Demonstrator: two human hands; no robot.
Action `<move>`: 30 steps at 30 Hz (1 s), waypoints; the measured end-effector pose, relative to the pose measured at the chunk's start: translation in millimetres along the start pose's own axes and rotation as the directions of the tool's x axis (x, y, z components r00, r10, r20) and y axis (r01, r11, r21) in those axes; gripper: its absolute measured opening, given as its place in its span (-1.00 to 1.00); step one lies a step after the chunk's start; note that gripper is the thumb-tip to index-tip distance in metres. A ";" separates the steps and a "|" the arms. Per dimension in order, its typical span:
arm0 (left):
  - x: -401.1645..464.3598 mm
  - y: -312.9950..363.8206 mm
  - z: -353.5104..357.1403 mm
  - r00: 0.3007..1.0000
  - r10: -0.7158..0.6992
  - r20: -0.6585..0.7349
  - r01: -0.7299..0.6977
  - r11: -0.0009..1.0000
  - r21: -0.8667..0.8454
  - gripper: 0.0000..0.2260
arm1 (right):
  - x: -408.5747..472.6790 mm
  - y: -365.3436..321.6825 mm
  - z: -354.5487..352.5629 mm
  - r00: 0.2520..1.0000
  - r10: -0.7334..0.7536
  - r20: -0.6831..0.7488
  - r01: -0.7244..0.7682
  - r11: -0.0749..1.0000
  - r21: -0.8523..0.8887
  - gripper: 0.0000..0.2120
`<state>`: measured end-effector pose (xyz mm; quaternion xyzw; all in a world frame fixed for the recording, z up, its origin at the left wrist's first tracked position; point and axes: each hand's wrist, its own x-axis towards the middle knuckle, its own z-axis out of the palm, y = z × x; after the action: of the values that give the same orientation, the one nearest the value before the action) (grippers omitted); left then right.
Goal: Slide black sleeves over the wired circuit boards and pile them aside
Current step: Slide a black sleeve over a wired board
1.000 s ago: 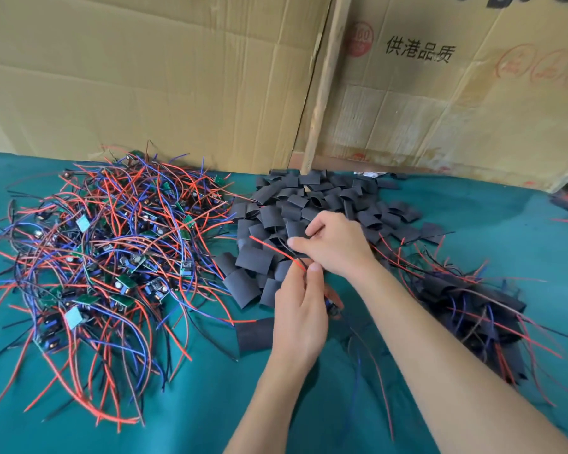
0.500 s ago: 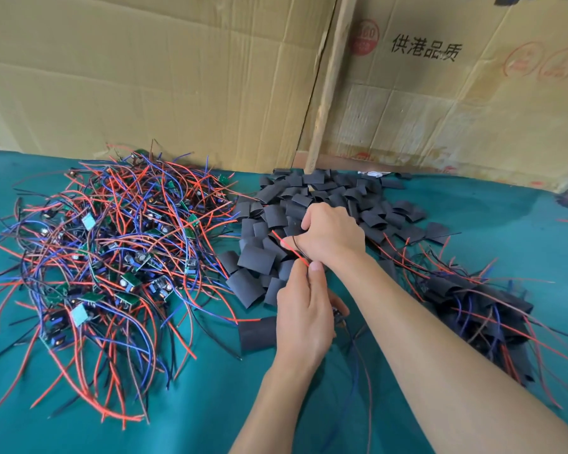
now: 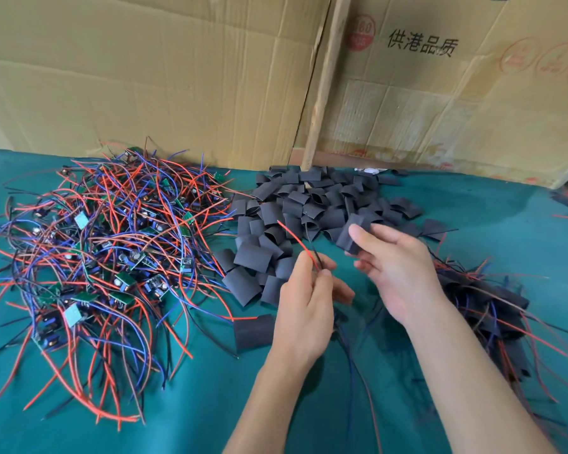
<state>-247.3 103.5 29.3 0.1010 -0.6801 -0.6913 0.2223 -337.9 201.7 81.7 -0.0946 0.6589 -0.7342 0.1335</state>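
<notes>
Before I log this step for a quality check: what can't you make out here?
- Board under the left hand: hidden by the hand, head view.
- Sleeve in the right hand: motion-blurred, open end unclear.
- Finished pile: blurred, part behind the right forearm.

Tangled red-and-blue wired circuit boards [image 3: 112, 257] heaped left; loose black sleeves [image 3: 309, 204] centre; sleeved pile [image 3: 486, 306] right

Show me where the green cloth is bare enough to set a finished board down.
Bare green cloth lies near you, below the wired boards; more at far right, beyond the loose sleeves. Crowded: the boards, the sleeves, and the finished pile.
</notes>
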 end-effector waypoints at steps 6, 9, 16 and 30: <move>-0.4 6.4 -3.1 0.993 -0.043 -0.106 0.029 0.991 -0.131 -0.68 | -26.0 14.0 5.5 0.996 0.069 0.054 -0.077 0.985 0.152 -0.89; 0.1 2.4 -3.3 0.989 0.013 -0.148 -0.021 0.998 -0.055 -0.64 | -29.2 16.4 1.0 0.996 0.075 0.045 -0.083 0.974 0.212 -0.85; -2.1 -0.5 -1.6 0.996 0.075 0.041 -0.074 0.997 -0.025 -0.78 | -27.5 13.2 -8.8 0.995 0.085 -0.052 -0.062 0.933 0.353 -0.68; -6.4 4.3 -0.4 0.999 0.053 0.008 -0.053 0.968 0.247 -0.65 | -35.1 2.0 -13.9 0.984 -0.156 -0.087 0.172 0.959 0.225 -0.82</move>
<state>-240.8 106.2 32.4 0.1093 -0.7635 -0.5950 0.2260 -308.9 225.9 79.5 -0.1076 0.5630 -0.8172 0.0597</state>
